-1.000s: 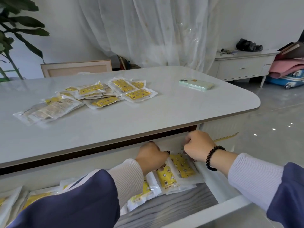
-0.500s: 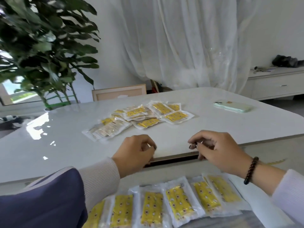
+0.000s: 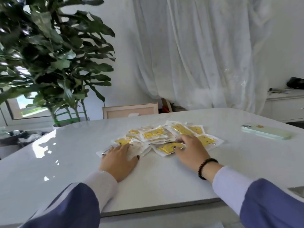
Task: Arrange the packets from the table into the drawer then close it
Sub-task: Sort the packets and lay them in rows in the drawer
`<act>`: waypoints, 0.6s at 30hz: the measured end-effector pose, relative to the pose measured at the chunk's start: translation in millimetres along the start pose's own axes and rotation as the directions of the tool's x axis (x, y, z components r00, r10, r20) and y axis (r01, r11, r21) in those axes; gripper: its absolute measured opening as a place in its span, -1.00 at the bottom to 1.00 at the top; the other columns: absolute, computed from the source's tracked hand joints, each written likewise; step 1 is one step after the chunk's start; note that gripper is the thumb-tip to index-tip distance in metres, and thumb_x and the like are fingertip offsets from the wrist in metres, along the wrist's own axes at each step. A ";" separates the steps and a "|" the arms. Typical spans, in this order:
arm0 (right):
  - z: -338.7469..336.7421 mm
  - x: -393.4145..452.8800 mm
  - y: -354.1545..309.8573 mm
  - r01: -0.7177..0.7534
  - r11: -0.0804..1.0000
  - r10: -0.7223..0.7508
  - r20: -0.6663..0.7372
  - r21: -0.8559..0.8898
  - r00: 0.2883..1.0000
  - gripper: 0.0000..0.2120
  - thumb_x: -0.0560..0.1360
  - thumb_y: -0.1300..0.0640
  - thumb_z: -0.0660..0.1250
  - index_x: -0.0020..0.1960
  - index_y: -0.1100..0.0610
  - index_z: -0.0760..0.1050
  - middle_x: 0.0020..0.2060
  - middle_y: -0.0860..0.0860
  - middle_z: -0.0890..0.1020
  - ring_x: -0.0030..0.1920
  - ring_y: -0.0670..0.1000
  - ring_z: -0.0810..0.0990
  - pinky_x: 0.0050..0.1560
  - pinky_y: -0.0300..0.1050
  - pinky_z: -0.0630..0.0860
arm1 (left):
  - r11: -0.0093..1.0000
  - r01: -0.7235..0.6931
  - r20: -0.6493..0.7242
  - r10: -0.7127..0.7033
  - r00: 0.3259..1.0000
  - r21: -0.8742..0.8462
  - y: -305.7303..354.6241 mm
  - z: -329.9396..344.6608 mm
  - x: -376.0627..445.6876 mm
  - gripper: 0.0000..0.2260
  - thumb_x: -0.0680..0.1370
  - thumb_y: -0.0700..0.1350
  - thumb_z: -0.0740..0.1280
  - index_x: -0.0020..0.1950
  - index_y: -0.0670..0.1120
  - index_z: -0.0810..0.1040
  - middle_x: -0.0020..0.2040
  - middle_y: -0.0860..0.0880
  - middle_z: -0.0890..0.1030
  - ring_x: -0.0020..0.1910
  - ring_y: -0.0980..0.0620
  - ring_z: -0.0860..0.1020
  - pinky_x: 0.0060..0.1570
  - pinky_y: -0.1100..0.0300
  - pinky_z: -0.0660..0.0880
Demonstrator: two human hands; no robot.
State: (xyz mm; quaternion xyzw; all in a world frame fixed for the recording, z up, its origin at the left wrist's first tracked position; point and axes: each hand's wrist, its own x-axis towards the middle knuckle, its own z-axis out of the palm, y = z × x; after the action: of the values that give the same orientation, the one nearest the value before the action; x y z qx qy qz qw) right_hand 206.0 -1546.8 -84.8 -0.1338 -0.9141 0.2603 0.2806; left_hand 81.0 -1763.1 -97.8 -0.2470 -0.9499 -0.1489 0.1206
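Note:
Several clear packets with yellow contents (image 3: 153,133) lie in a loose heap on the white table (image 3: 164,180). My left hand (image 3: 118,159) rests flat, fingers straight, on the pale packets (image 3: 139,148) at the heap's left end. At the near edge of the heap, the thumb and bent fingers of my right hand (image 3: 190,150), which has a dark bead bracelet at the wrist, pinch a yellow packet (image 3: 166,148). The drawer is out of view below the table's front edge.
A pale green phone (image 3: 264,133) lies on the table to the right of the heap. A big leafy plant (image 3: 49,63) stands behind the table's left side. A framed panel (image 3: 130,110) and a white curtain are beyond the far edge.
Both hands rose from the open drawer and reached forward across the table onto the heap of packets. The view tilted up, so the drawer and its row of packets dropped out of sight.

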 end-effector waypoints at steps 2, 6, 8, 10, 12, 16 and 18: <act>8.1 4.4 -11.2 0.011 0.993 0.004 0.128 -0.121 0.992 -0.51 0.46 -0.10 0.30 0.33 0.05 0.37 0.29 -0.01 0.43 0.36 0.02 0.32 0.33 -0.07 0.32 | 0.997 -0.073 -0.096 0.070 0.993 -0.024 1.8 -2.2 0.1 -0.51 0.49 0.22 0.17 0.33 0.00 0.42 0.22 -0.05 0.58 0.25 -0.10 0.51 0.20 0.06 0.43; 13.6 4.7 -18.6 -0.004 0.968 0.077 0.282 -0.250 0.956 -0.27 0.40 -0.32 0.24 0.48 -0.06 0.17 0.43 -0.04 0.33 0.42 0.05 0.29 0.35 0.00 0.32 | 0.984 -0.167 -0.179 0.174 0.968 0.057 9.8 -11.3 -18.1 -0.69 0.55 0.01 0.19 0.27 -0.04 0.42 0.07 -0.10 0.64 0.07 -0.17 0.58 -0.01 0.05 0.49; 16.4 3.1 -16.2 -0.017 0.960 0.084 0.231 -0.281 0.969 -0.41 0.43 -0.27 0.21 0.38 -0.03 0.31 0.31 -0.01 0.46 0.31 0.08 0.42 0.23 0.02 0.43 | 0.972 -0.233 -0.203 0.236 0.950 0.038 11.1 -14.9 -29.3 -0.70 0.54 -0.07 0.22 0.27 -0.05 0.39 0.03 -0.09 0.63 0.02 -0.19 0.58 -0.08 0.05 0.47; 18.6 2.8 -16.1 -0.003 0.933 0.061 0.150 -0.361 0.987 -0.68 0.50 -0.14 0.14 0.08 0.07 0.42 0.11 0.03 0.56 0.13 0.10 0.51 0.04 -0.03 0.49 | 0.938 -0.307 -0.269 0.257 0.928 -0.163 14.6 -18.4 -39.7 -0.73 0.53 -0.15 0.25 0.22 -0.07 0.35 -0.02 -0.10 0.61 -0.04 -0.21 0.57 -0.14 0.05 0.43; 19.5 0.3 -19.1 0.003 0.919 0.038 0.094 -0.393 0.995 -0.80 0.55 -0.02 0.08 -0.11 0.09 0.35 -0.01 0.06 0.57 -0.02 0.10 0.52 -0.14 -0.10 0.43 | 0.864 -0.301 -0.287 0.193 0.938 -0.403 18.0 -21.2 -48.4 -0.74 0.53 -0.21 0.29 0.15 -0.04 0.30 -0.02 -0.02 0.56 -0.04 -0.13 0.55 -0.13 0.12 0.38; 15.1 -0.3 -23.1 0.007 0.919 -0.049 -0.097 -0.394 0.994 -0.80 0.59 0.17 0.07 0.03 0.14 0.46 -0.11 0.10 0.62 -0.10 0.16 0.58 -0.23 -0.09 0.42 | 0.726 -0.032 -0.079 -0.031 0.996 -0.687 14.0 -24.9 -45.5 -0.68 0.46 -0.14 0.40 0.08 0.12 0.36 0.05 0.05 0.58 -0.06 0.01 0.59 -0.11 0.21 0.48; 13.5 -0.9 -22.7 0.017 0.986 -0.066 -0.294 -0.165 0.954 -0.82 0.60 0.21 0.09 -0.01 0.20 0.47 -0.28 0.11 0.59 -0.21 0.20 0.55 -0.28 -0.07 0.41 | 0.600 0.073 0.019 -0.097 0.995 -0.797 10.5 -25.0 -40.6 -0.71 0.45 -0.09 0.42 0.07 0.18 0.44 0.02 -0.05 0.65 -0.13 -0.06 0.66 -0.14 0.10 0.59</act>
State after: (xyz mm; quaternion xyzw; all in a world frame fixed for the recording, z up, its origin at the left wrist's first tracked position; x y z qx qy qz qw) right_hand 196.7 -1571.4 -82.3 -0.1744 -0.8819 0.1568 0.4090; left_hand 124.6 -1780.5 -84.5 -0.2274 -0.7934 -0.5646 0.0034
